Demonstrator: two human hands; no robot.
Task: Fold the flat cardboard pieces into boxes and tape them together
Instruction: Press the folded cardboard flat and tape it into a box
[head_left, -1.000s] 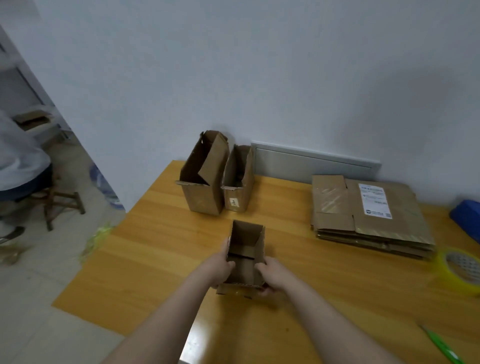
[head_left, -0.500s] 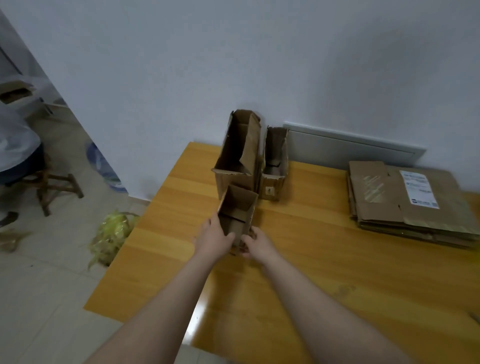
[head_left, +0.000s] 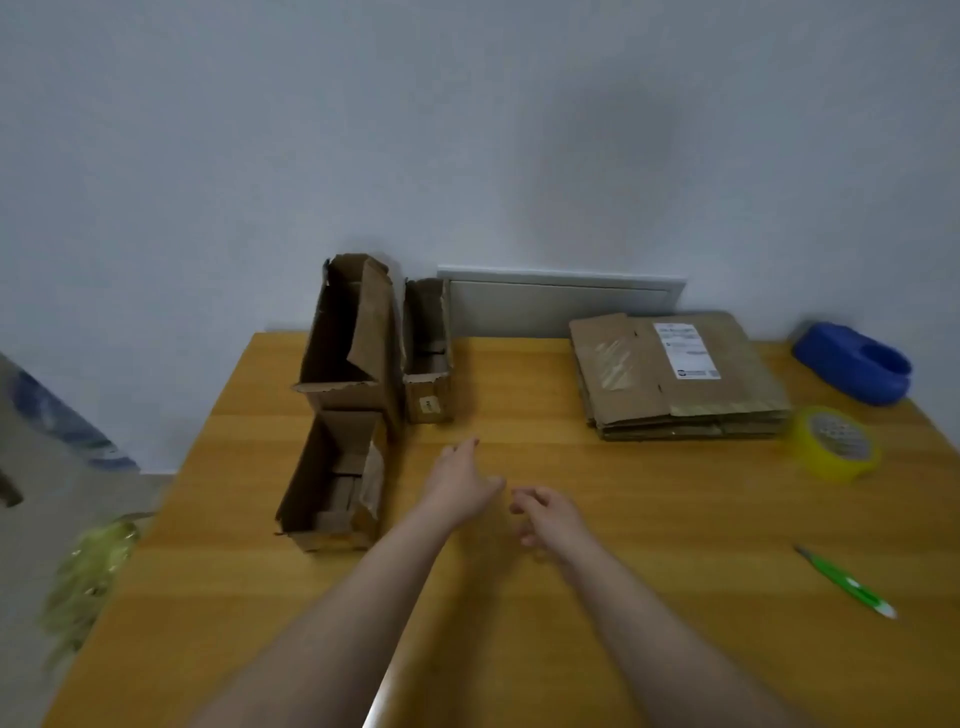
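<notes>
**Cardboard boxes (head_left: 348, 338): three folded, hands free**

Near the worktop's (head_left: 623, 519) back-left corner stand a tall box (head_left: 358, 312), a narrow box (head_left: 427, 358) just beside it, and a third box (head_left: 332, 483) in front. One flat cardboard stack (head_left: 675, 384) lies by the back edge, with one tape roll (head_left: 836, 449) and one cutter (head_left: 847, 582) near the right edge. The left hand (head_left: 460, 486) and right hand (head_left: 545, 514) hover mid-worktop, relaxed, grasping nothing.

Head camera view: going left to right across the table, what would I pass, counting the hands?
nearest folded box → left hand → right hand → stack of flat cardboard → yellow tape roll
</notes>
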